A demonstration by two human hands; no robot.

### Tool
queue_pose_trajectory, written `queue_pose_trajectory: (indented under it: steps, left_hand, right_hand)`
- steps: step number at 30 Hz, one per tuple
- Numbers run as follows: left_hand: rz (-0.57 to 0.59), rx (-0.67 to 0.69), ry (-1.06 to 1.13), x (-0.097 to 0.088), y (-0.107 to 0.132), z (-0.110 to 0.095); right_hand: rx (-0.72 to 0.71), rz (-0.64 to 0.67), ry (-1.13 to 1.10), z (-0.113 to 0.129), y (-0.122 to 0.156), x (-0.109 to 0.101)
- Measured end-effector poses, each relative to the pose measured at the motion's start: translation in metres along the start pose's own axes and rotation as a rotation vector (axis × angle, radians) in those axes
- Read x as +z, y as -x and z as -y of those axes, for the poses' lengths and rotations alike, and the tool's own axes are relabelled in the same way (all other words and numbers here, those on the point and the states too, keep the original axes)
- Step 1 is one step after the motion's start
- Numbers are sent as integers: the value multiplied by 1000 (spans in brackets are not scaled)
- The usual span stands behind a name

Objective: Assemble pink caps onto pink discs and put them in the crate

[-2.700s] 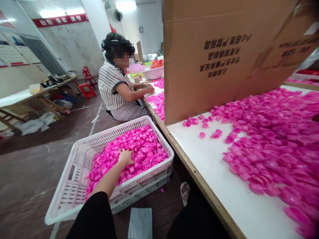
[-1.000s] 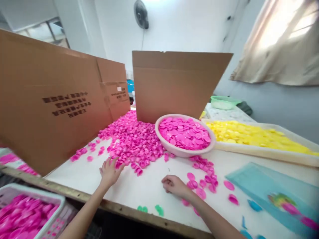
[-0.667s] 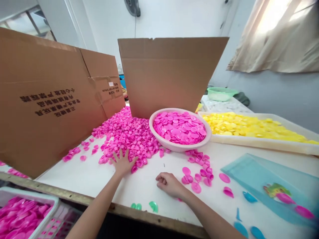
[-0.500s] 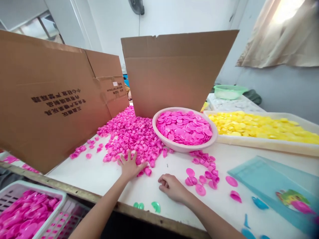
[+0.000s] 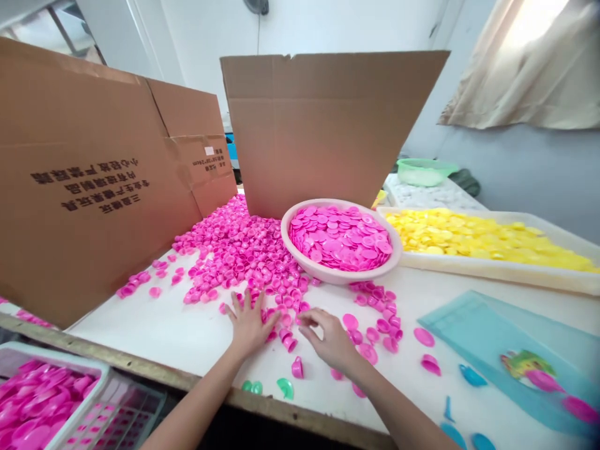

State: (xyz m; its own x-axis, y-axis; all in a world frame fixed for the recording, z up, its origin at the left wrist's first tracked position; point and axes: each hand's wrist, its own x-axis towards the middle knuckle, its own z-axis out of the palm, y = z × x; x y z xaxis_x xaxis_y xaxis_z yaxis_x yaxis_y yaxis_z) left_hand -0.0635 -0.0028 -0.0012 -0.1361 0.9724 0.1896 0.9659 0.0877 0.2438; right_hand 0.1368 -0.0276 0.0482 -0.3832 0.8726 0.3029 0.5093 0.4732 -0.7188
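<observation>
My left hand (image 5: 249, 325) is spread open, palm down, at the front edge of a heap of small pink toy cups (image 5: 248, 250). Several cups lie by its fingertips and thumb. To its right, my right hand (image 5: 328, 337) has thumb and fingers curled into a pinch at a pink cup, mostly hidden by the fingertips. A single pink cup (image 5: 297, 367) sits apart on the table between my forearms. More loose cups and pink discs (image 5: 368, 354) lie right of my right hand. Behind the hands stands a pale round basin (image 5: 337, 275) full of pink discs.
Cardboard boxes (image 5: 117, 156) wall off the left and back. On the right are a white tray (image 5: 469, 265) of yellow pieces, a blue plastic bag (image 5: 482, 331) and blue pieces (image 5: 472, 375). Green pieces (image 5: 285, 388) lie near the front edge; a basket (image 5: 89, 400) of pink parts stands lower left.
My right hand has moved slightly forward and its fingers have closed at a cup. Several cups have come forward from the heap, one between my forearms. My left hand stays spread.
</observation>
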Motion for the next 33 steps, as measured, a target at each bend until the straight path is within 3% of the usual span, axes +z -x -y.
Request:
queue_pose_trajectory:
  steps: [4,5,7,10,14,19,21,24,26,28,30,33]
  left_hand:
    - [-42,-4,15,-2,0,7]
    - [-51,1,24,-2,-1,7]
    - [-70,9,48,-2,-2,7]
    - [-75,1,88,-1,-6,6]
    - [-46,-12,128,0,-6,5]
    - [-60,-45,159,-12,-10,11]
    - [-140,-100,133,-21,-22,28]
    - [-258,-288,79,-35,-49,76]
    - [-270,-428,81,-38,-65,110]
    - [-224,-473,129,-35,-76,137]
    - [-161,-415,194,-29,-80,148]
    - [-115,-282,261,-21,-78,139]
  right_hand:
    - [33,-368,239,-12,-30,-60]
    - [81,-402,349,-20,-40,-79]
    - [262,-362,555,-37,-59,-114]
    - [597,-155,719,-60,-85,-145]
    - [769,39,839,-70,-114,-137]
    - [703,80,891,-76,-143,-104]
    - [648,97,918,-84,-151,-100]
    - [561,88,936,-96,-154,-102]
    - [537,57,932,-101,-153,-105]
    - [578,29,926,-101,-152,-104]
    - [638,31,921,-97,-152,-101]
    - [637,95,928,-88,-154,-93]
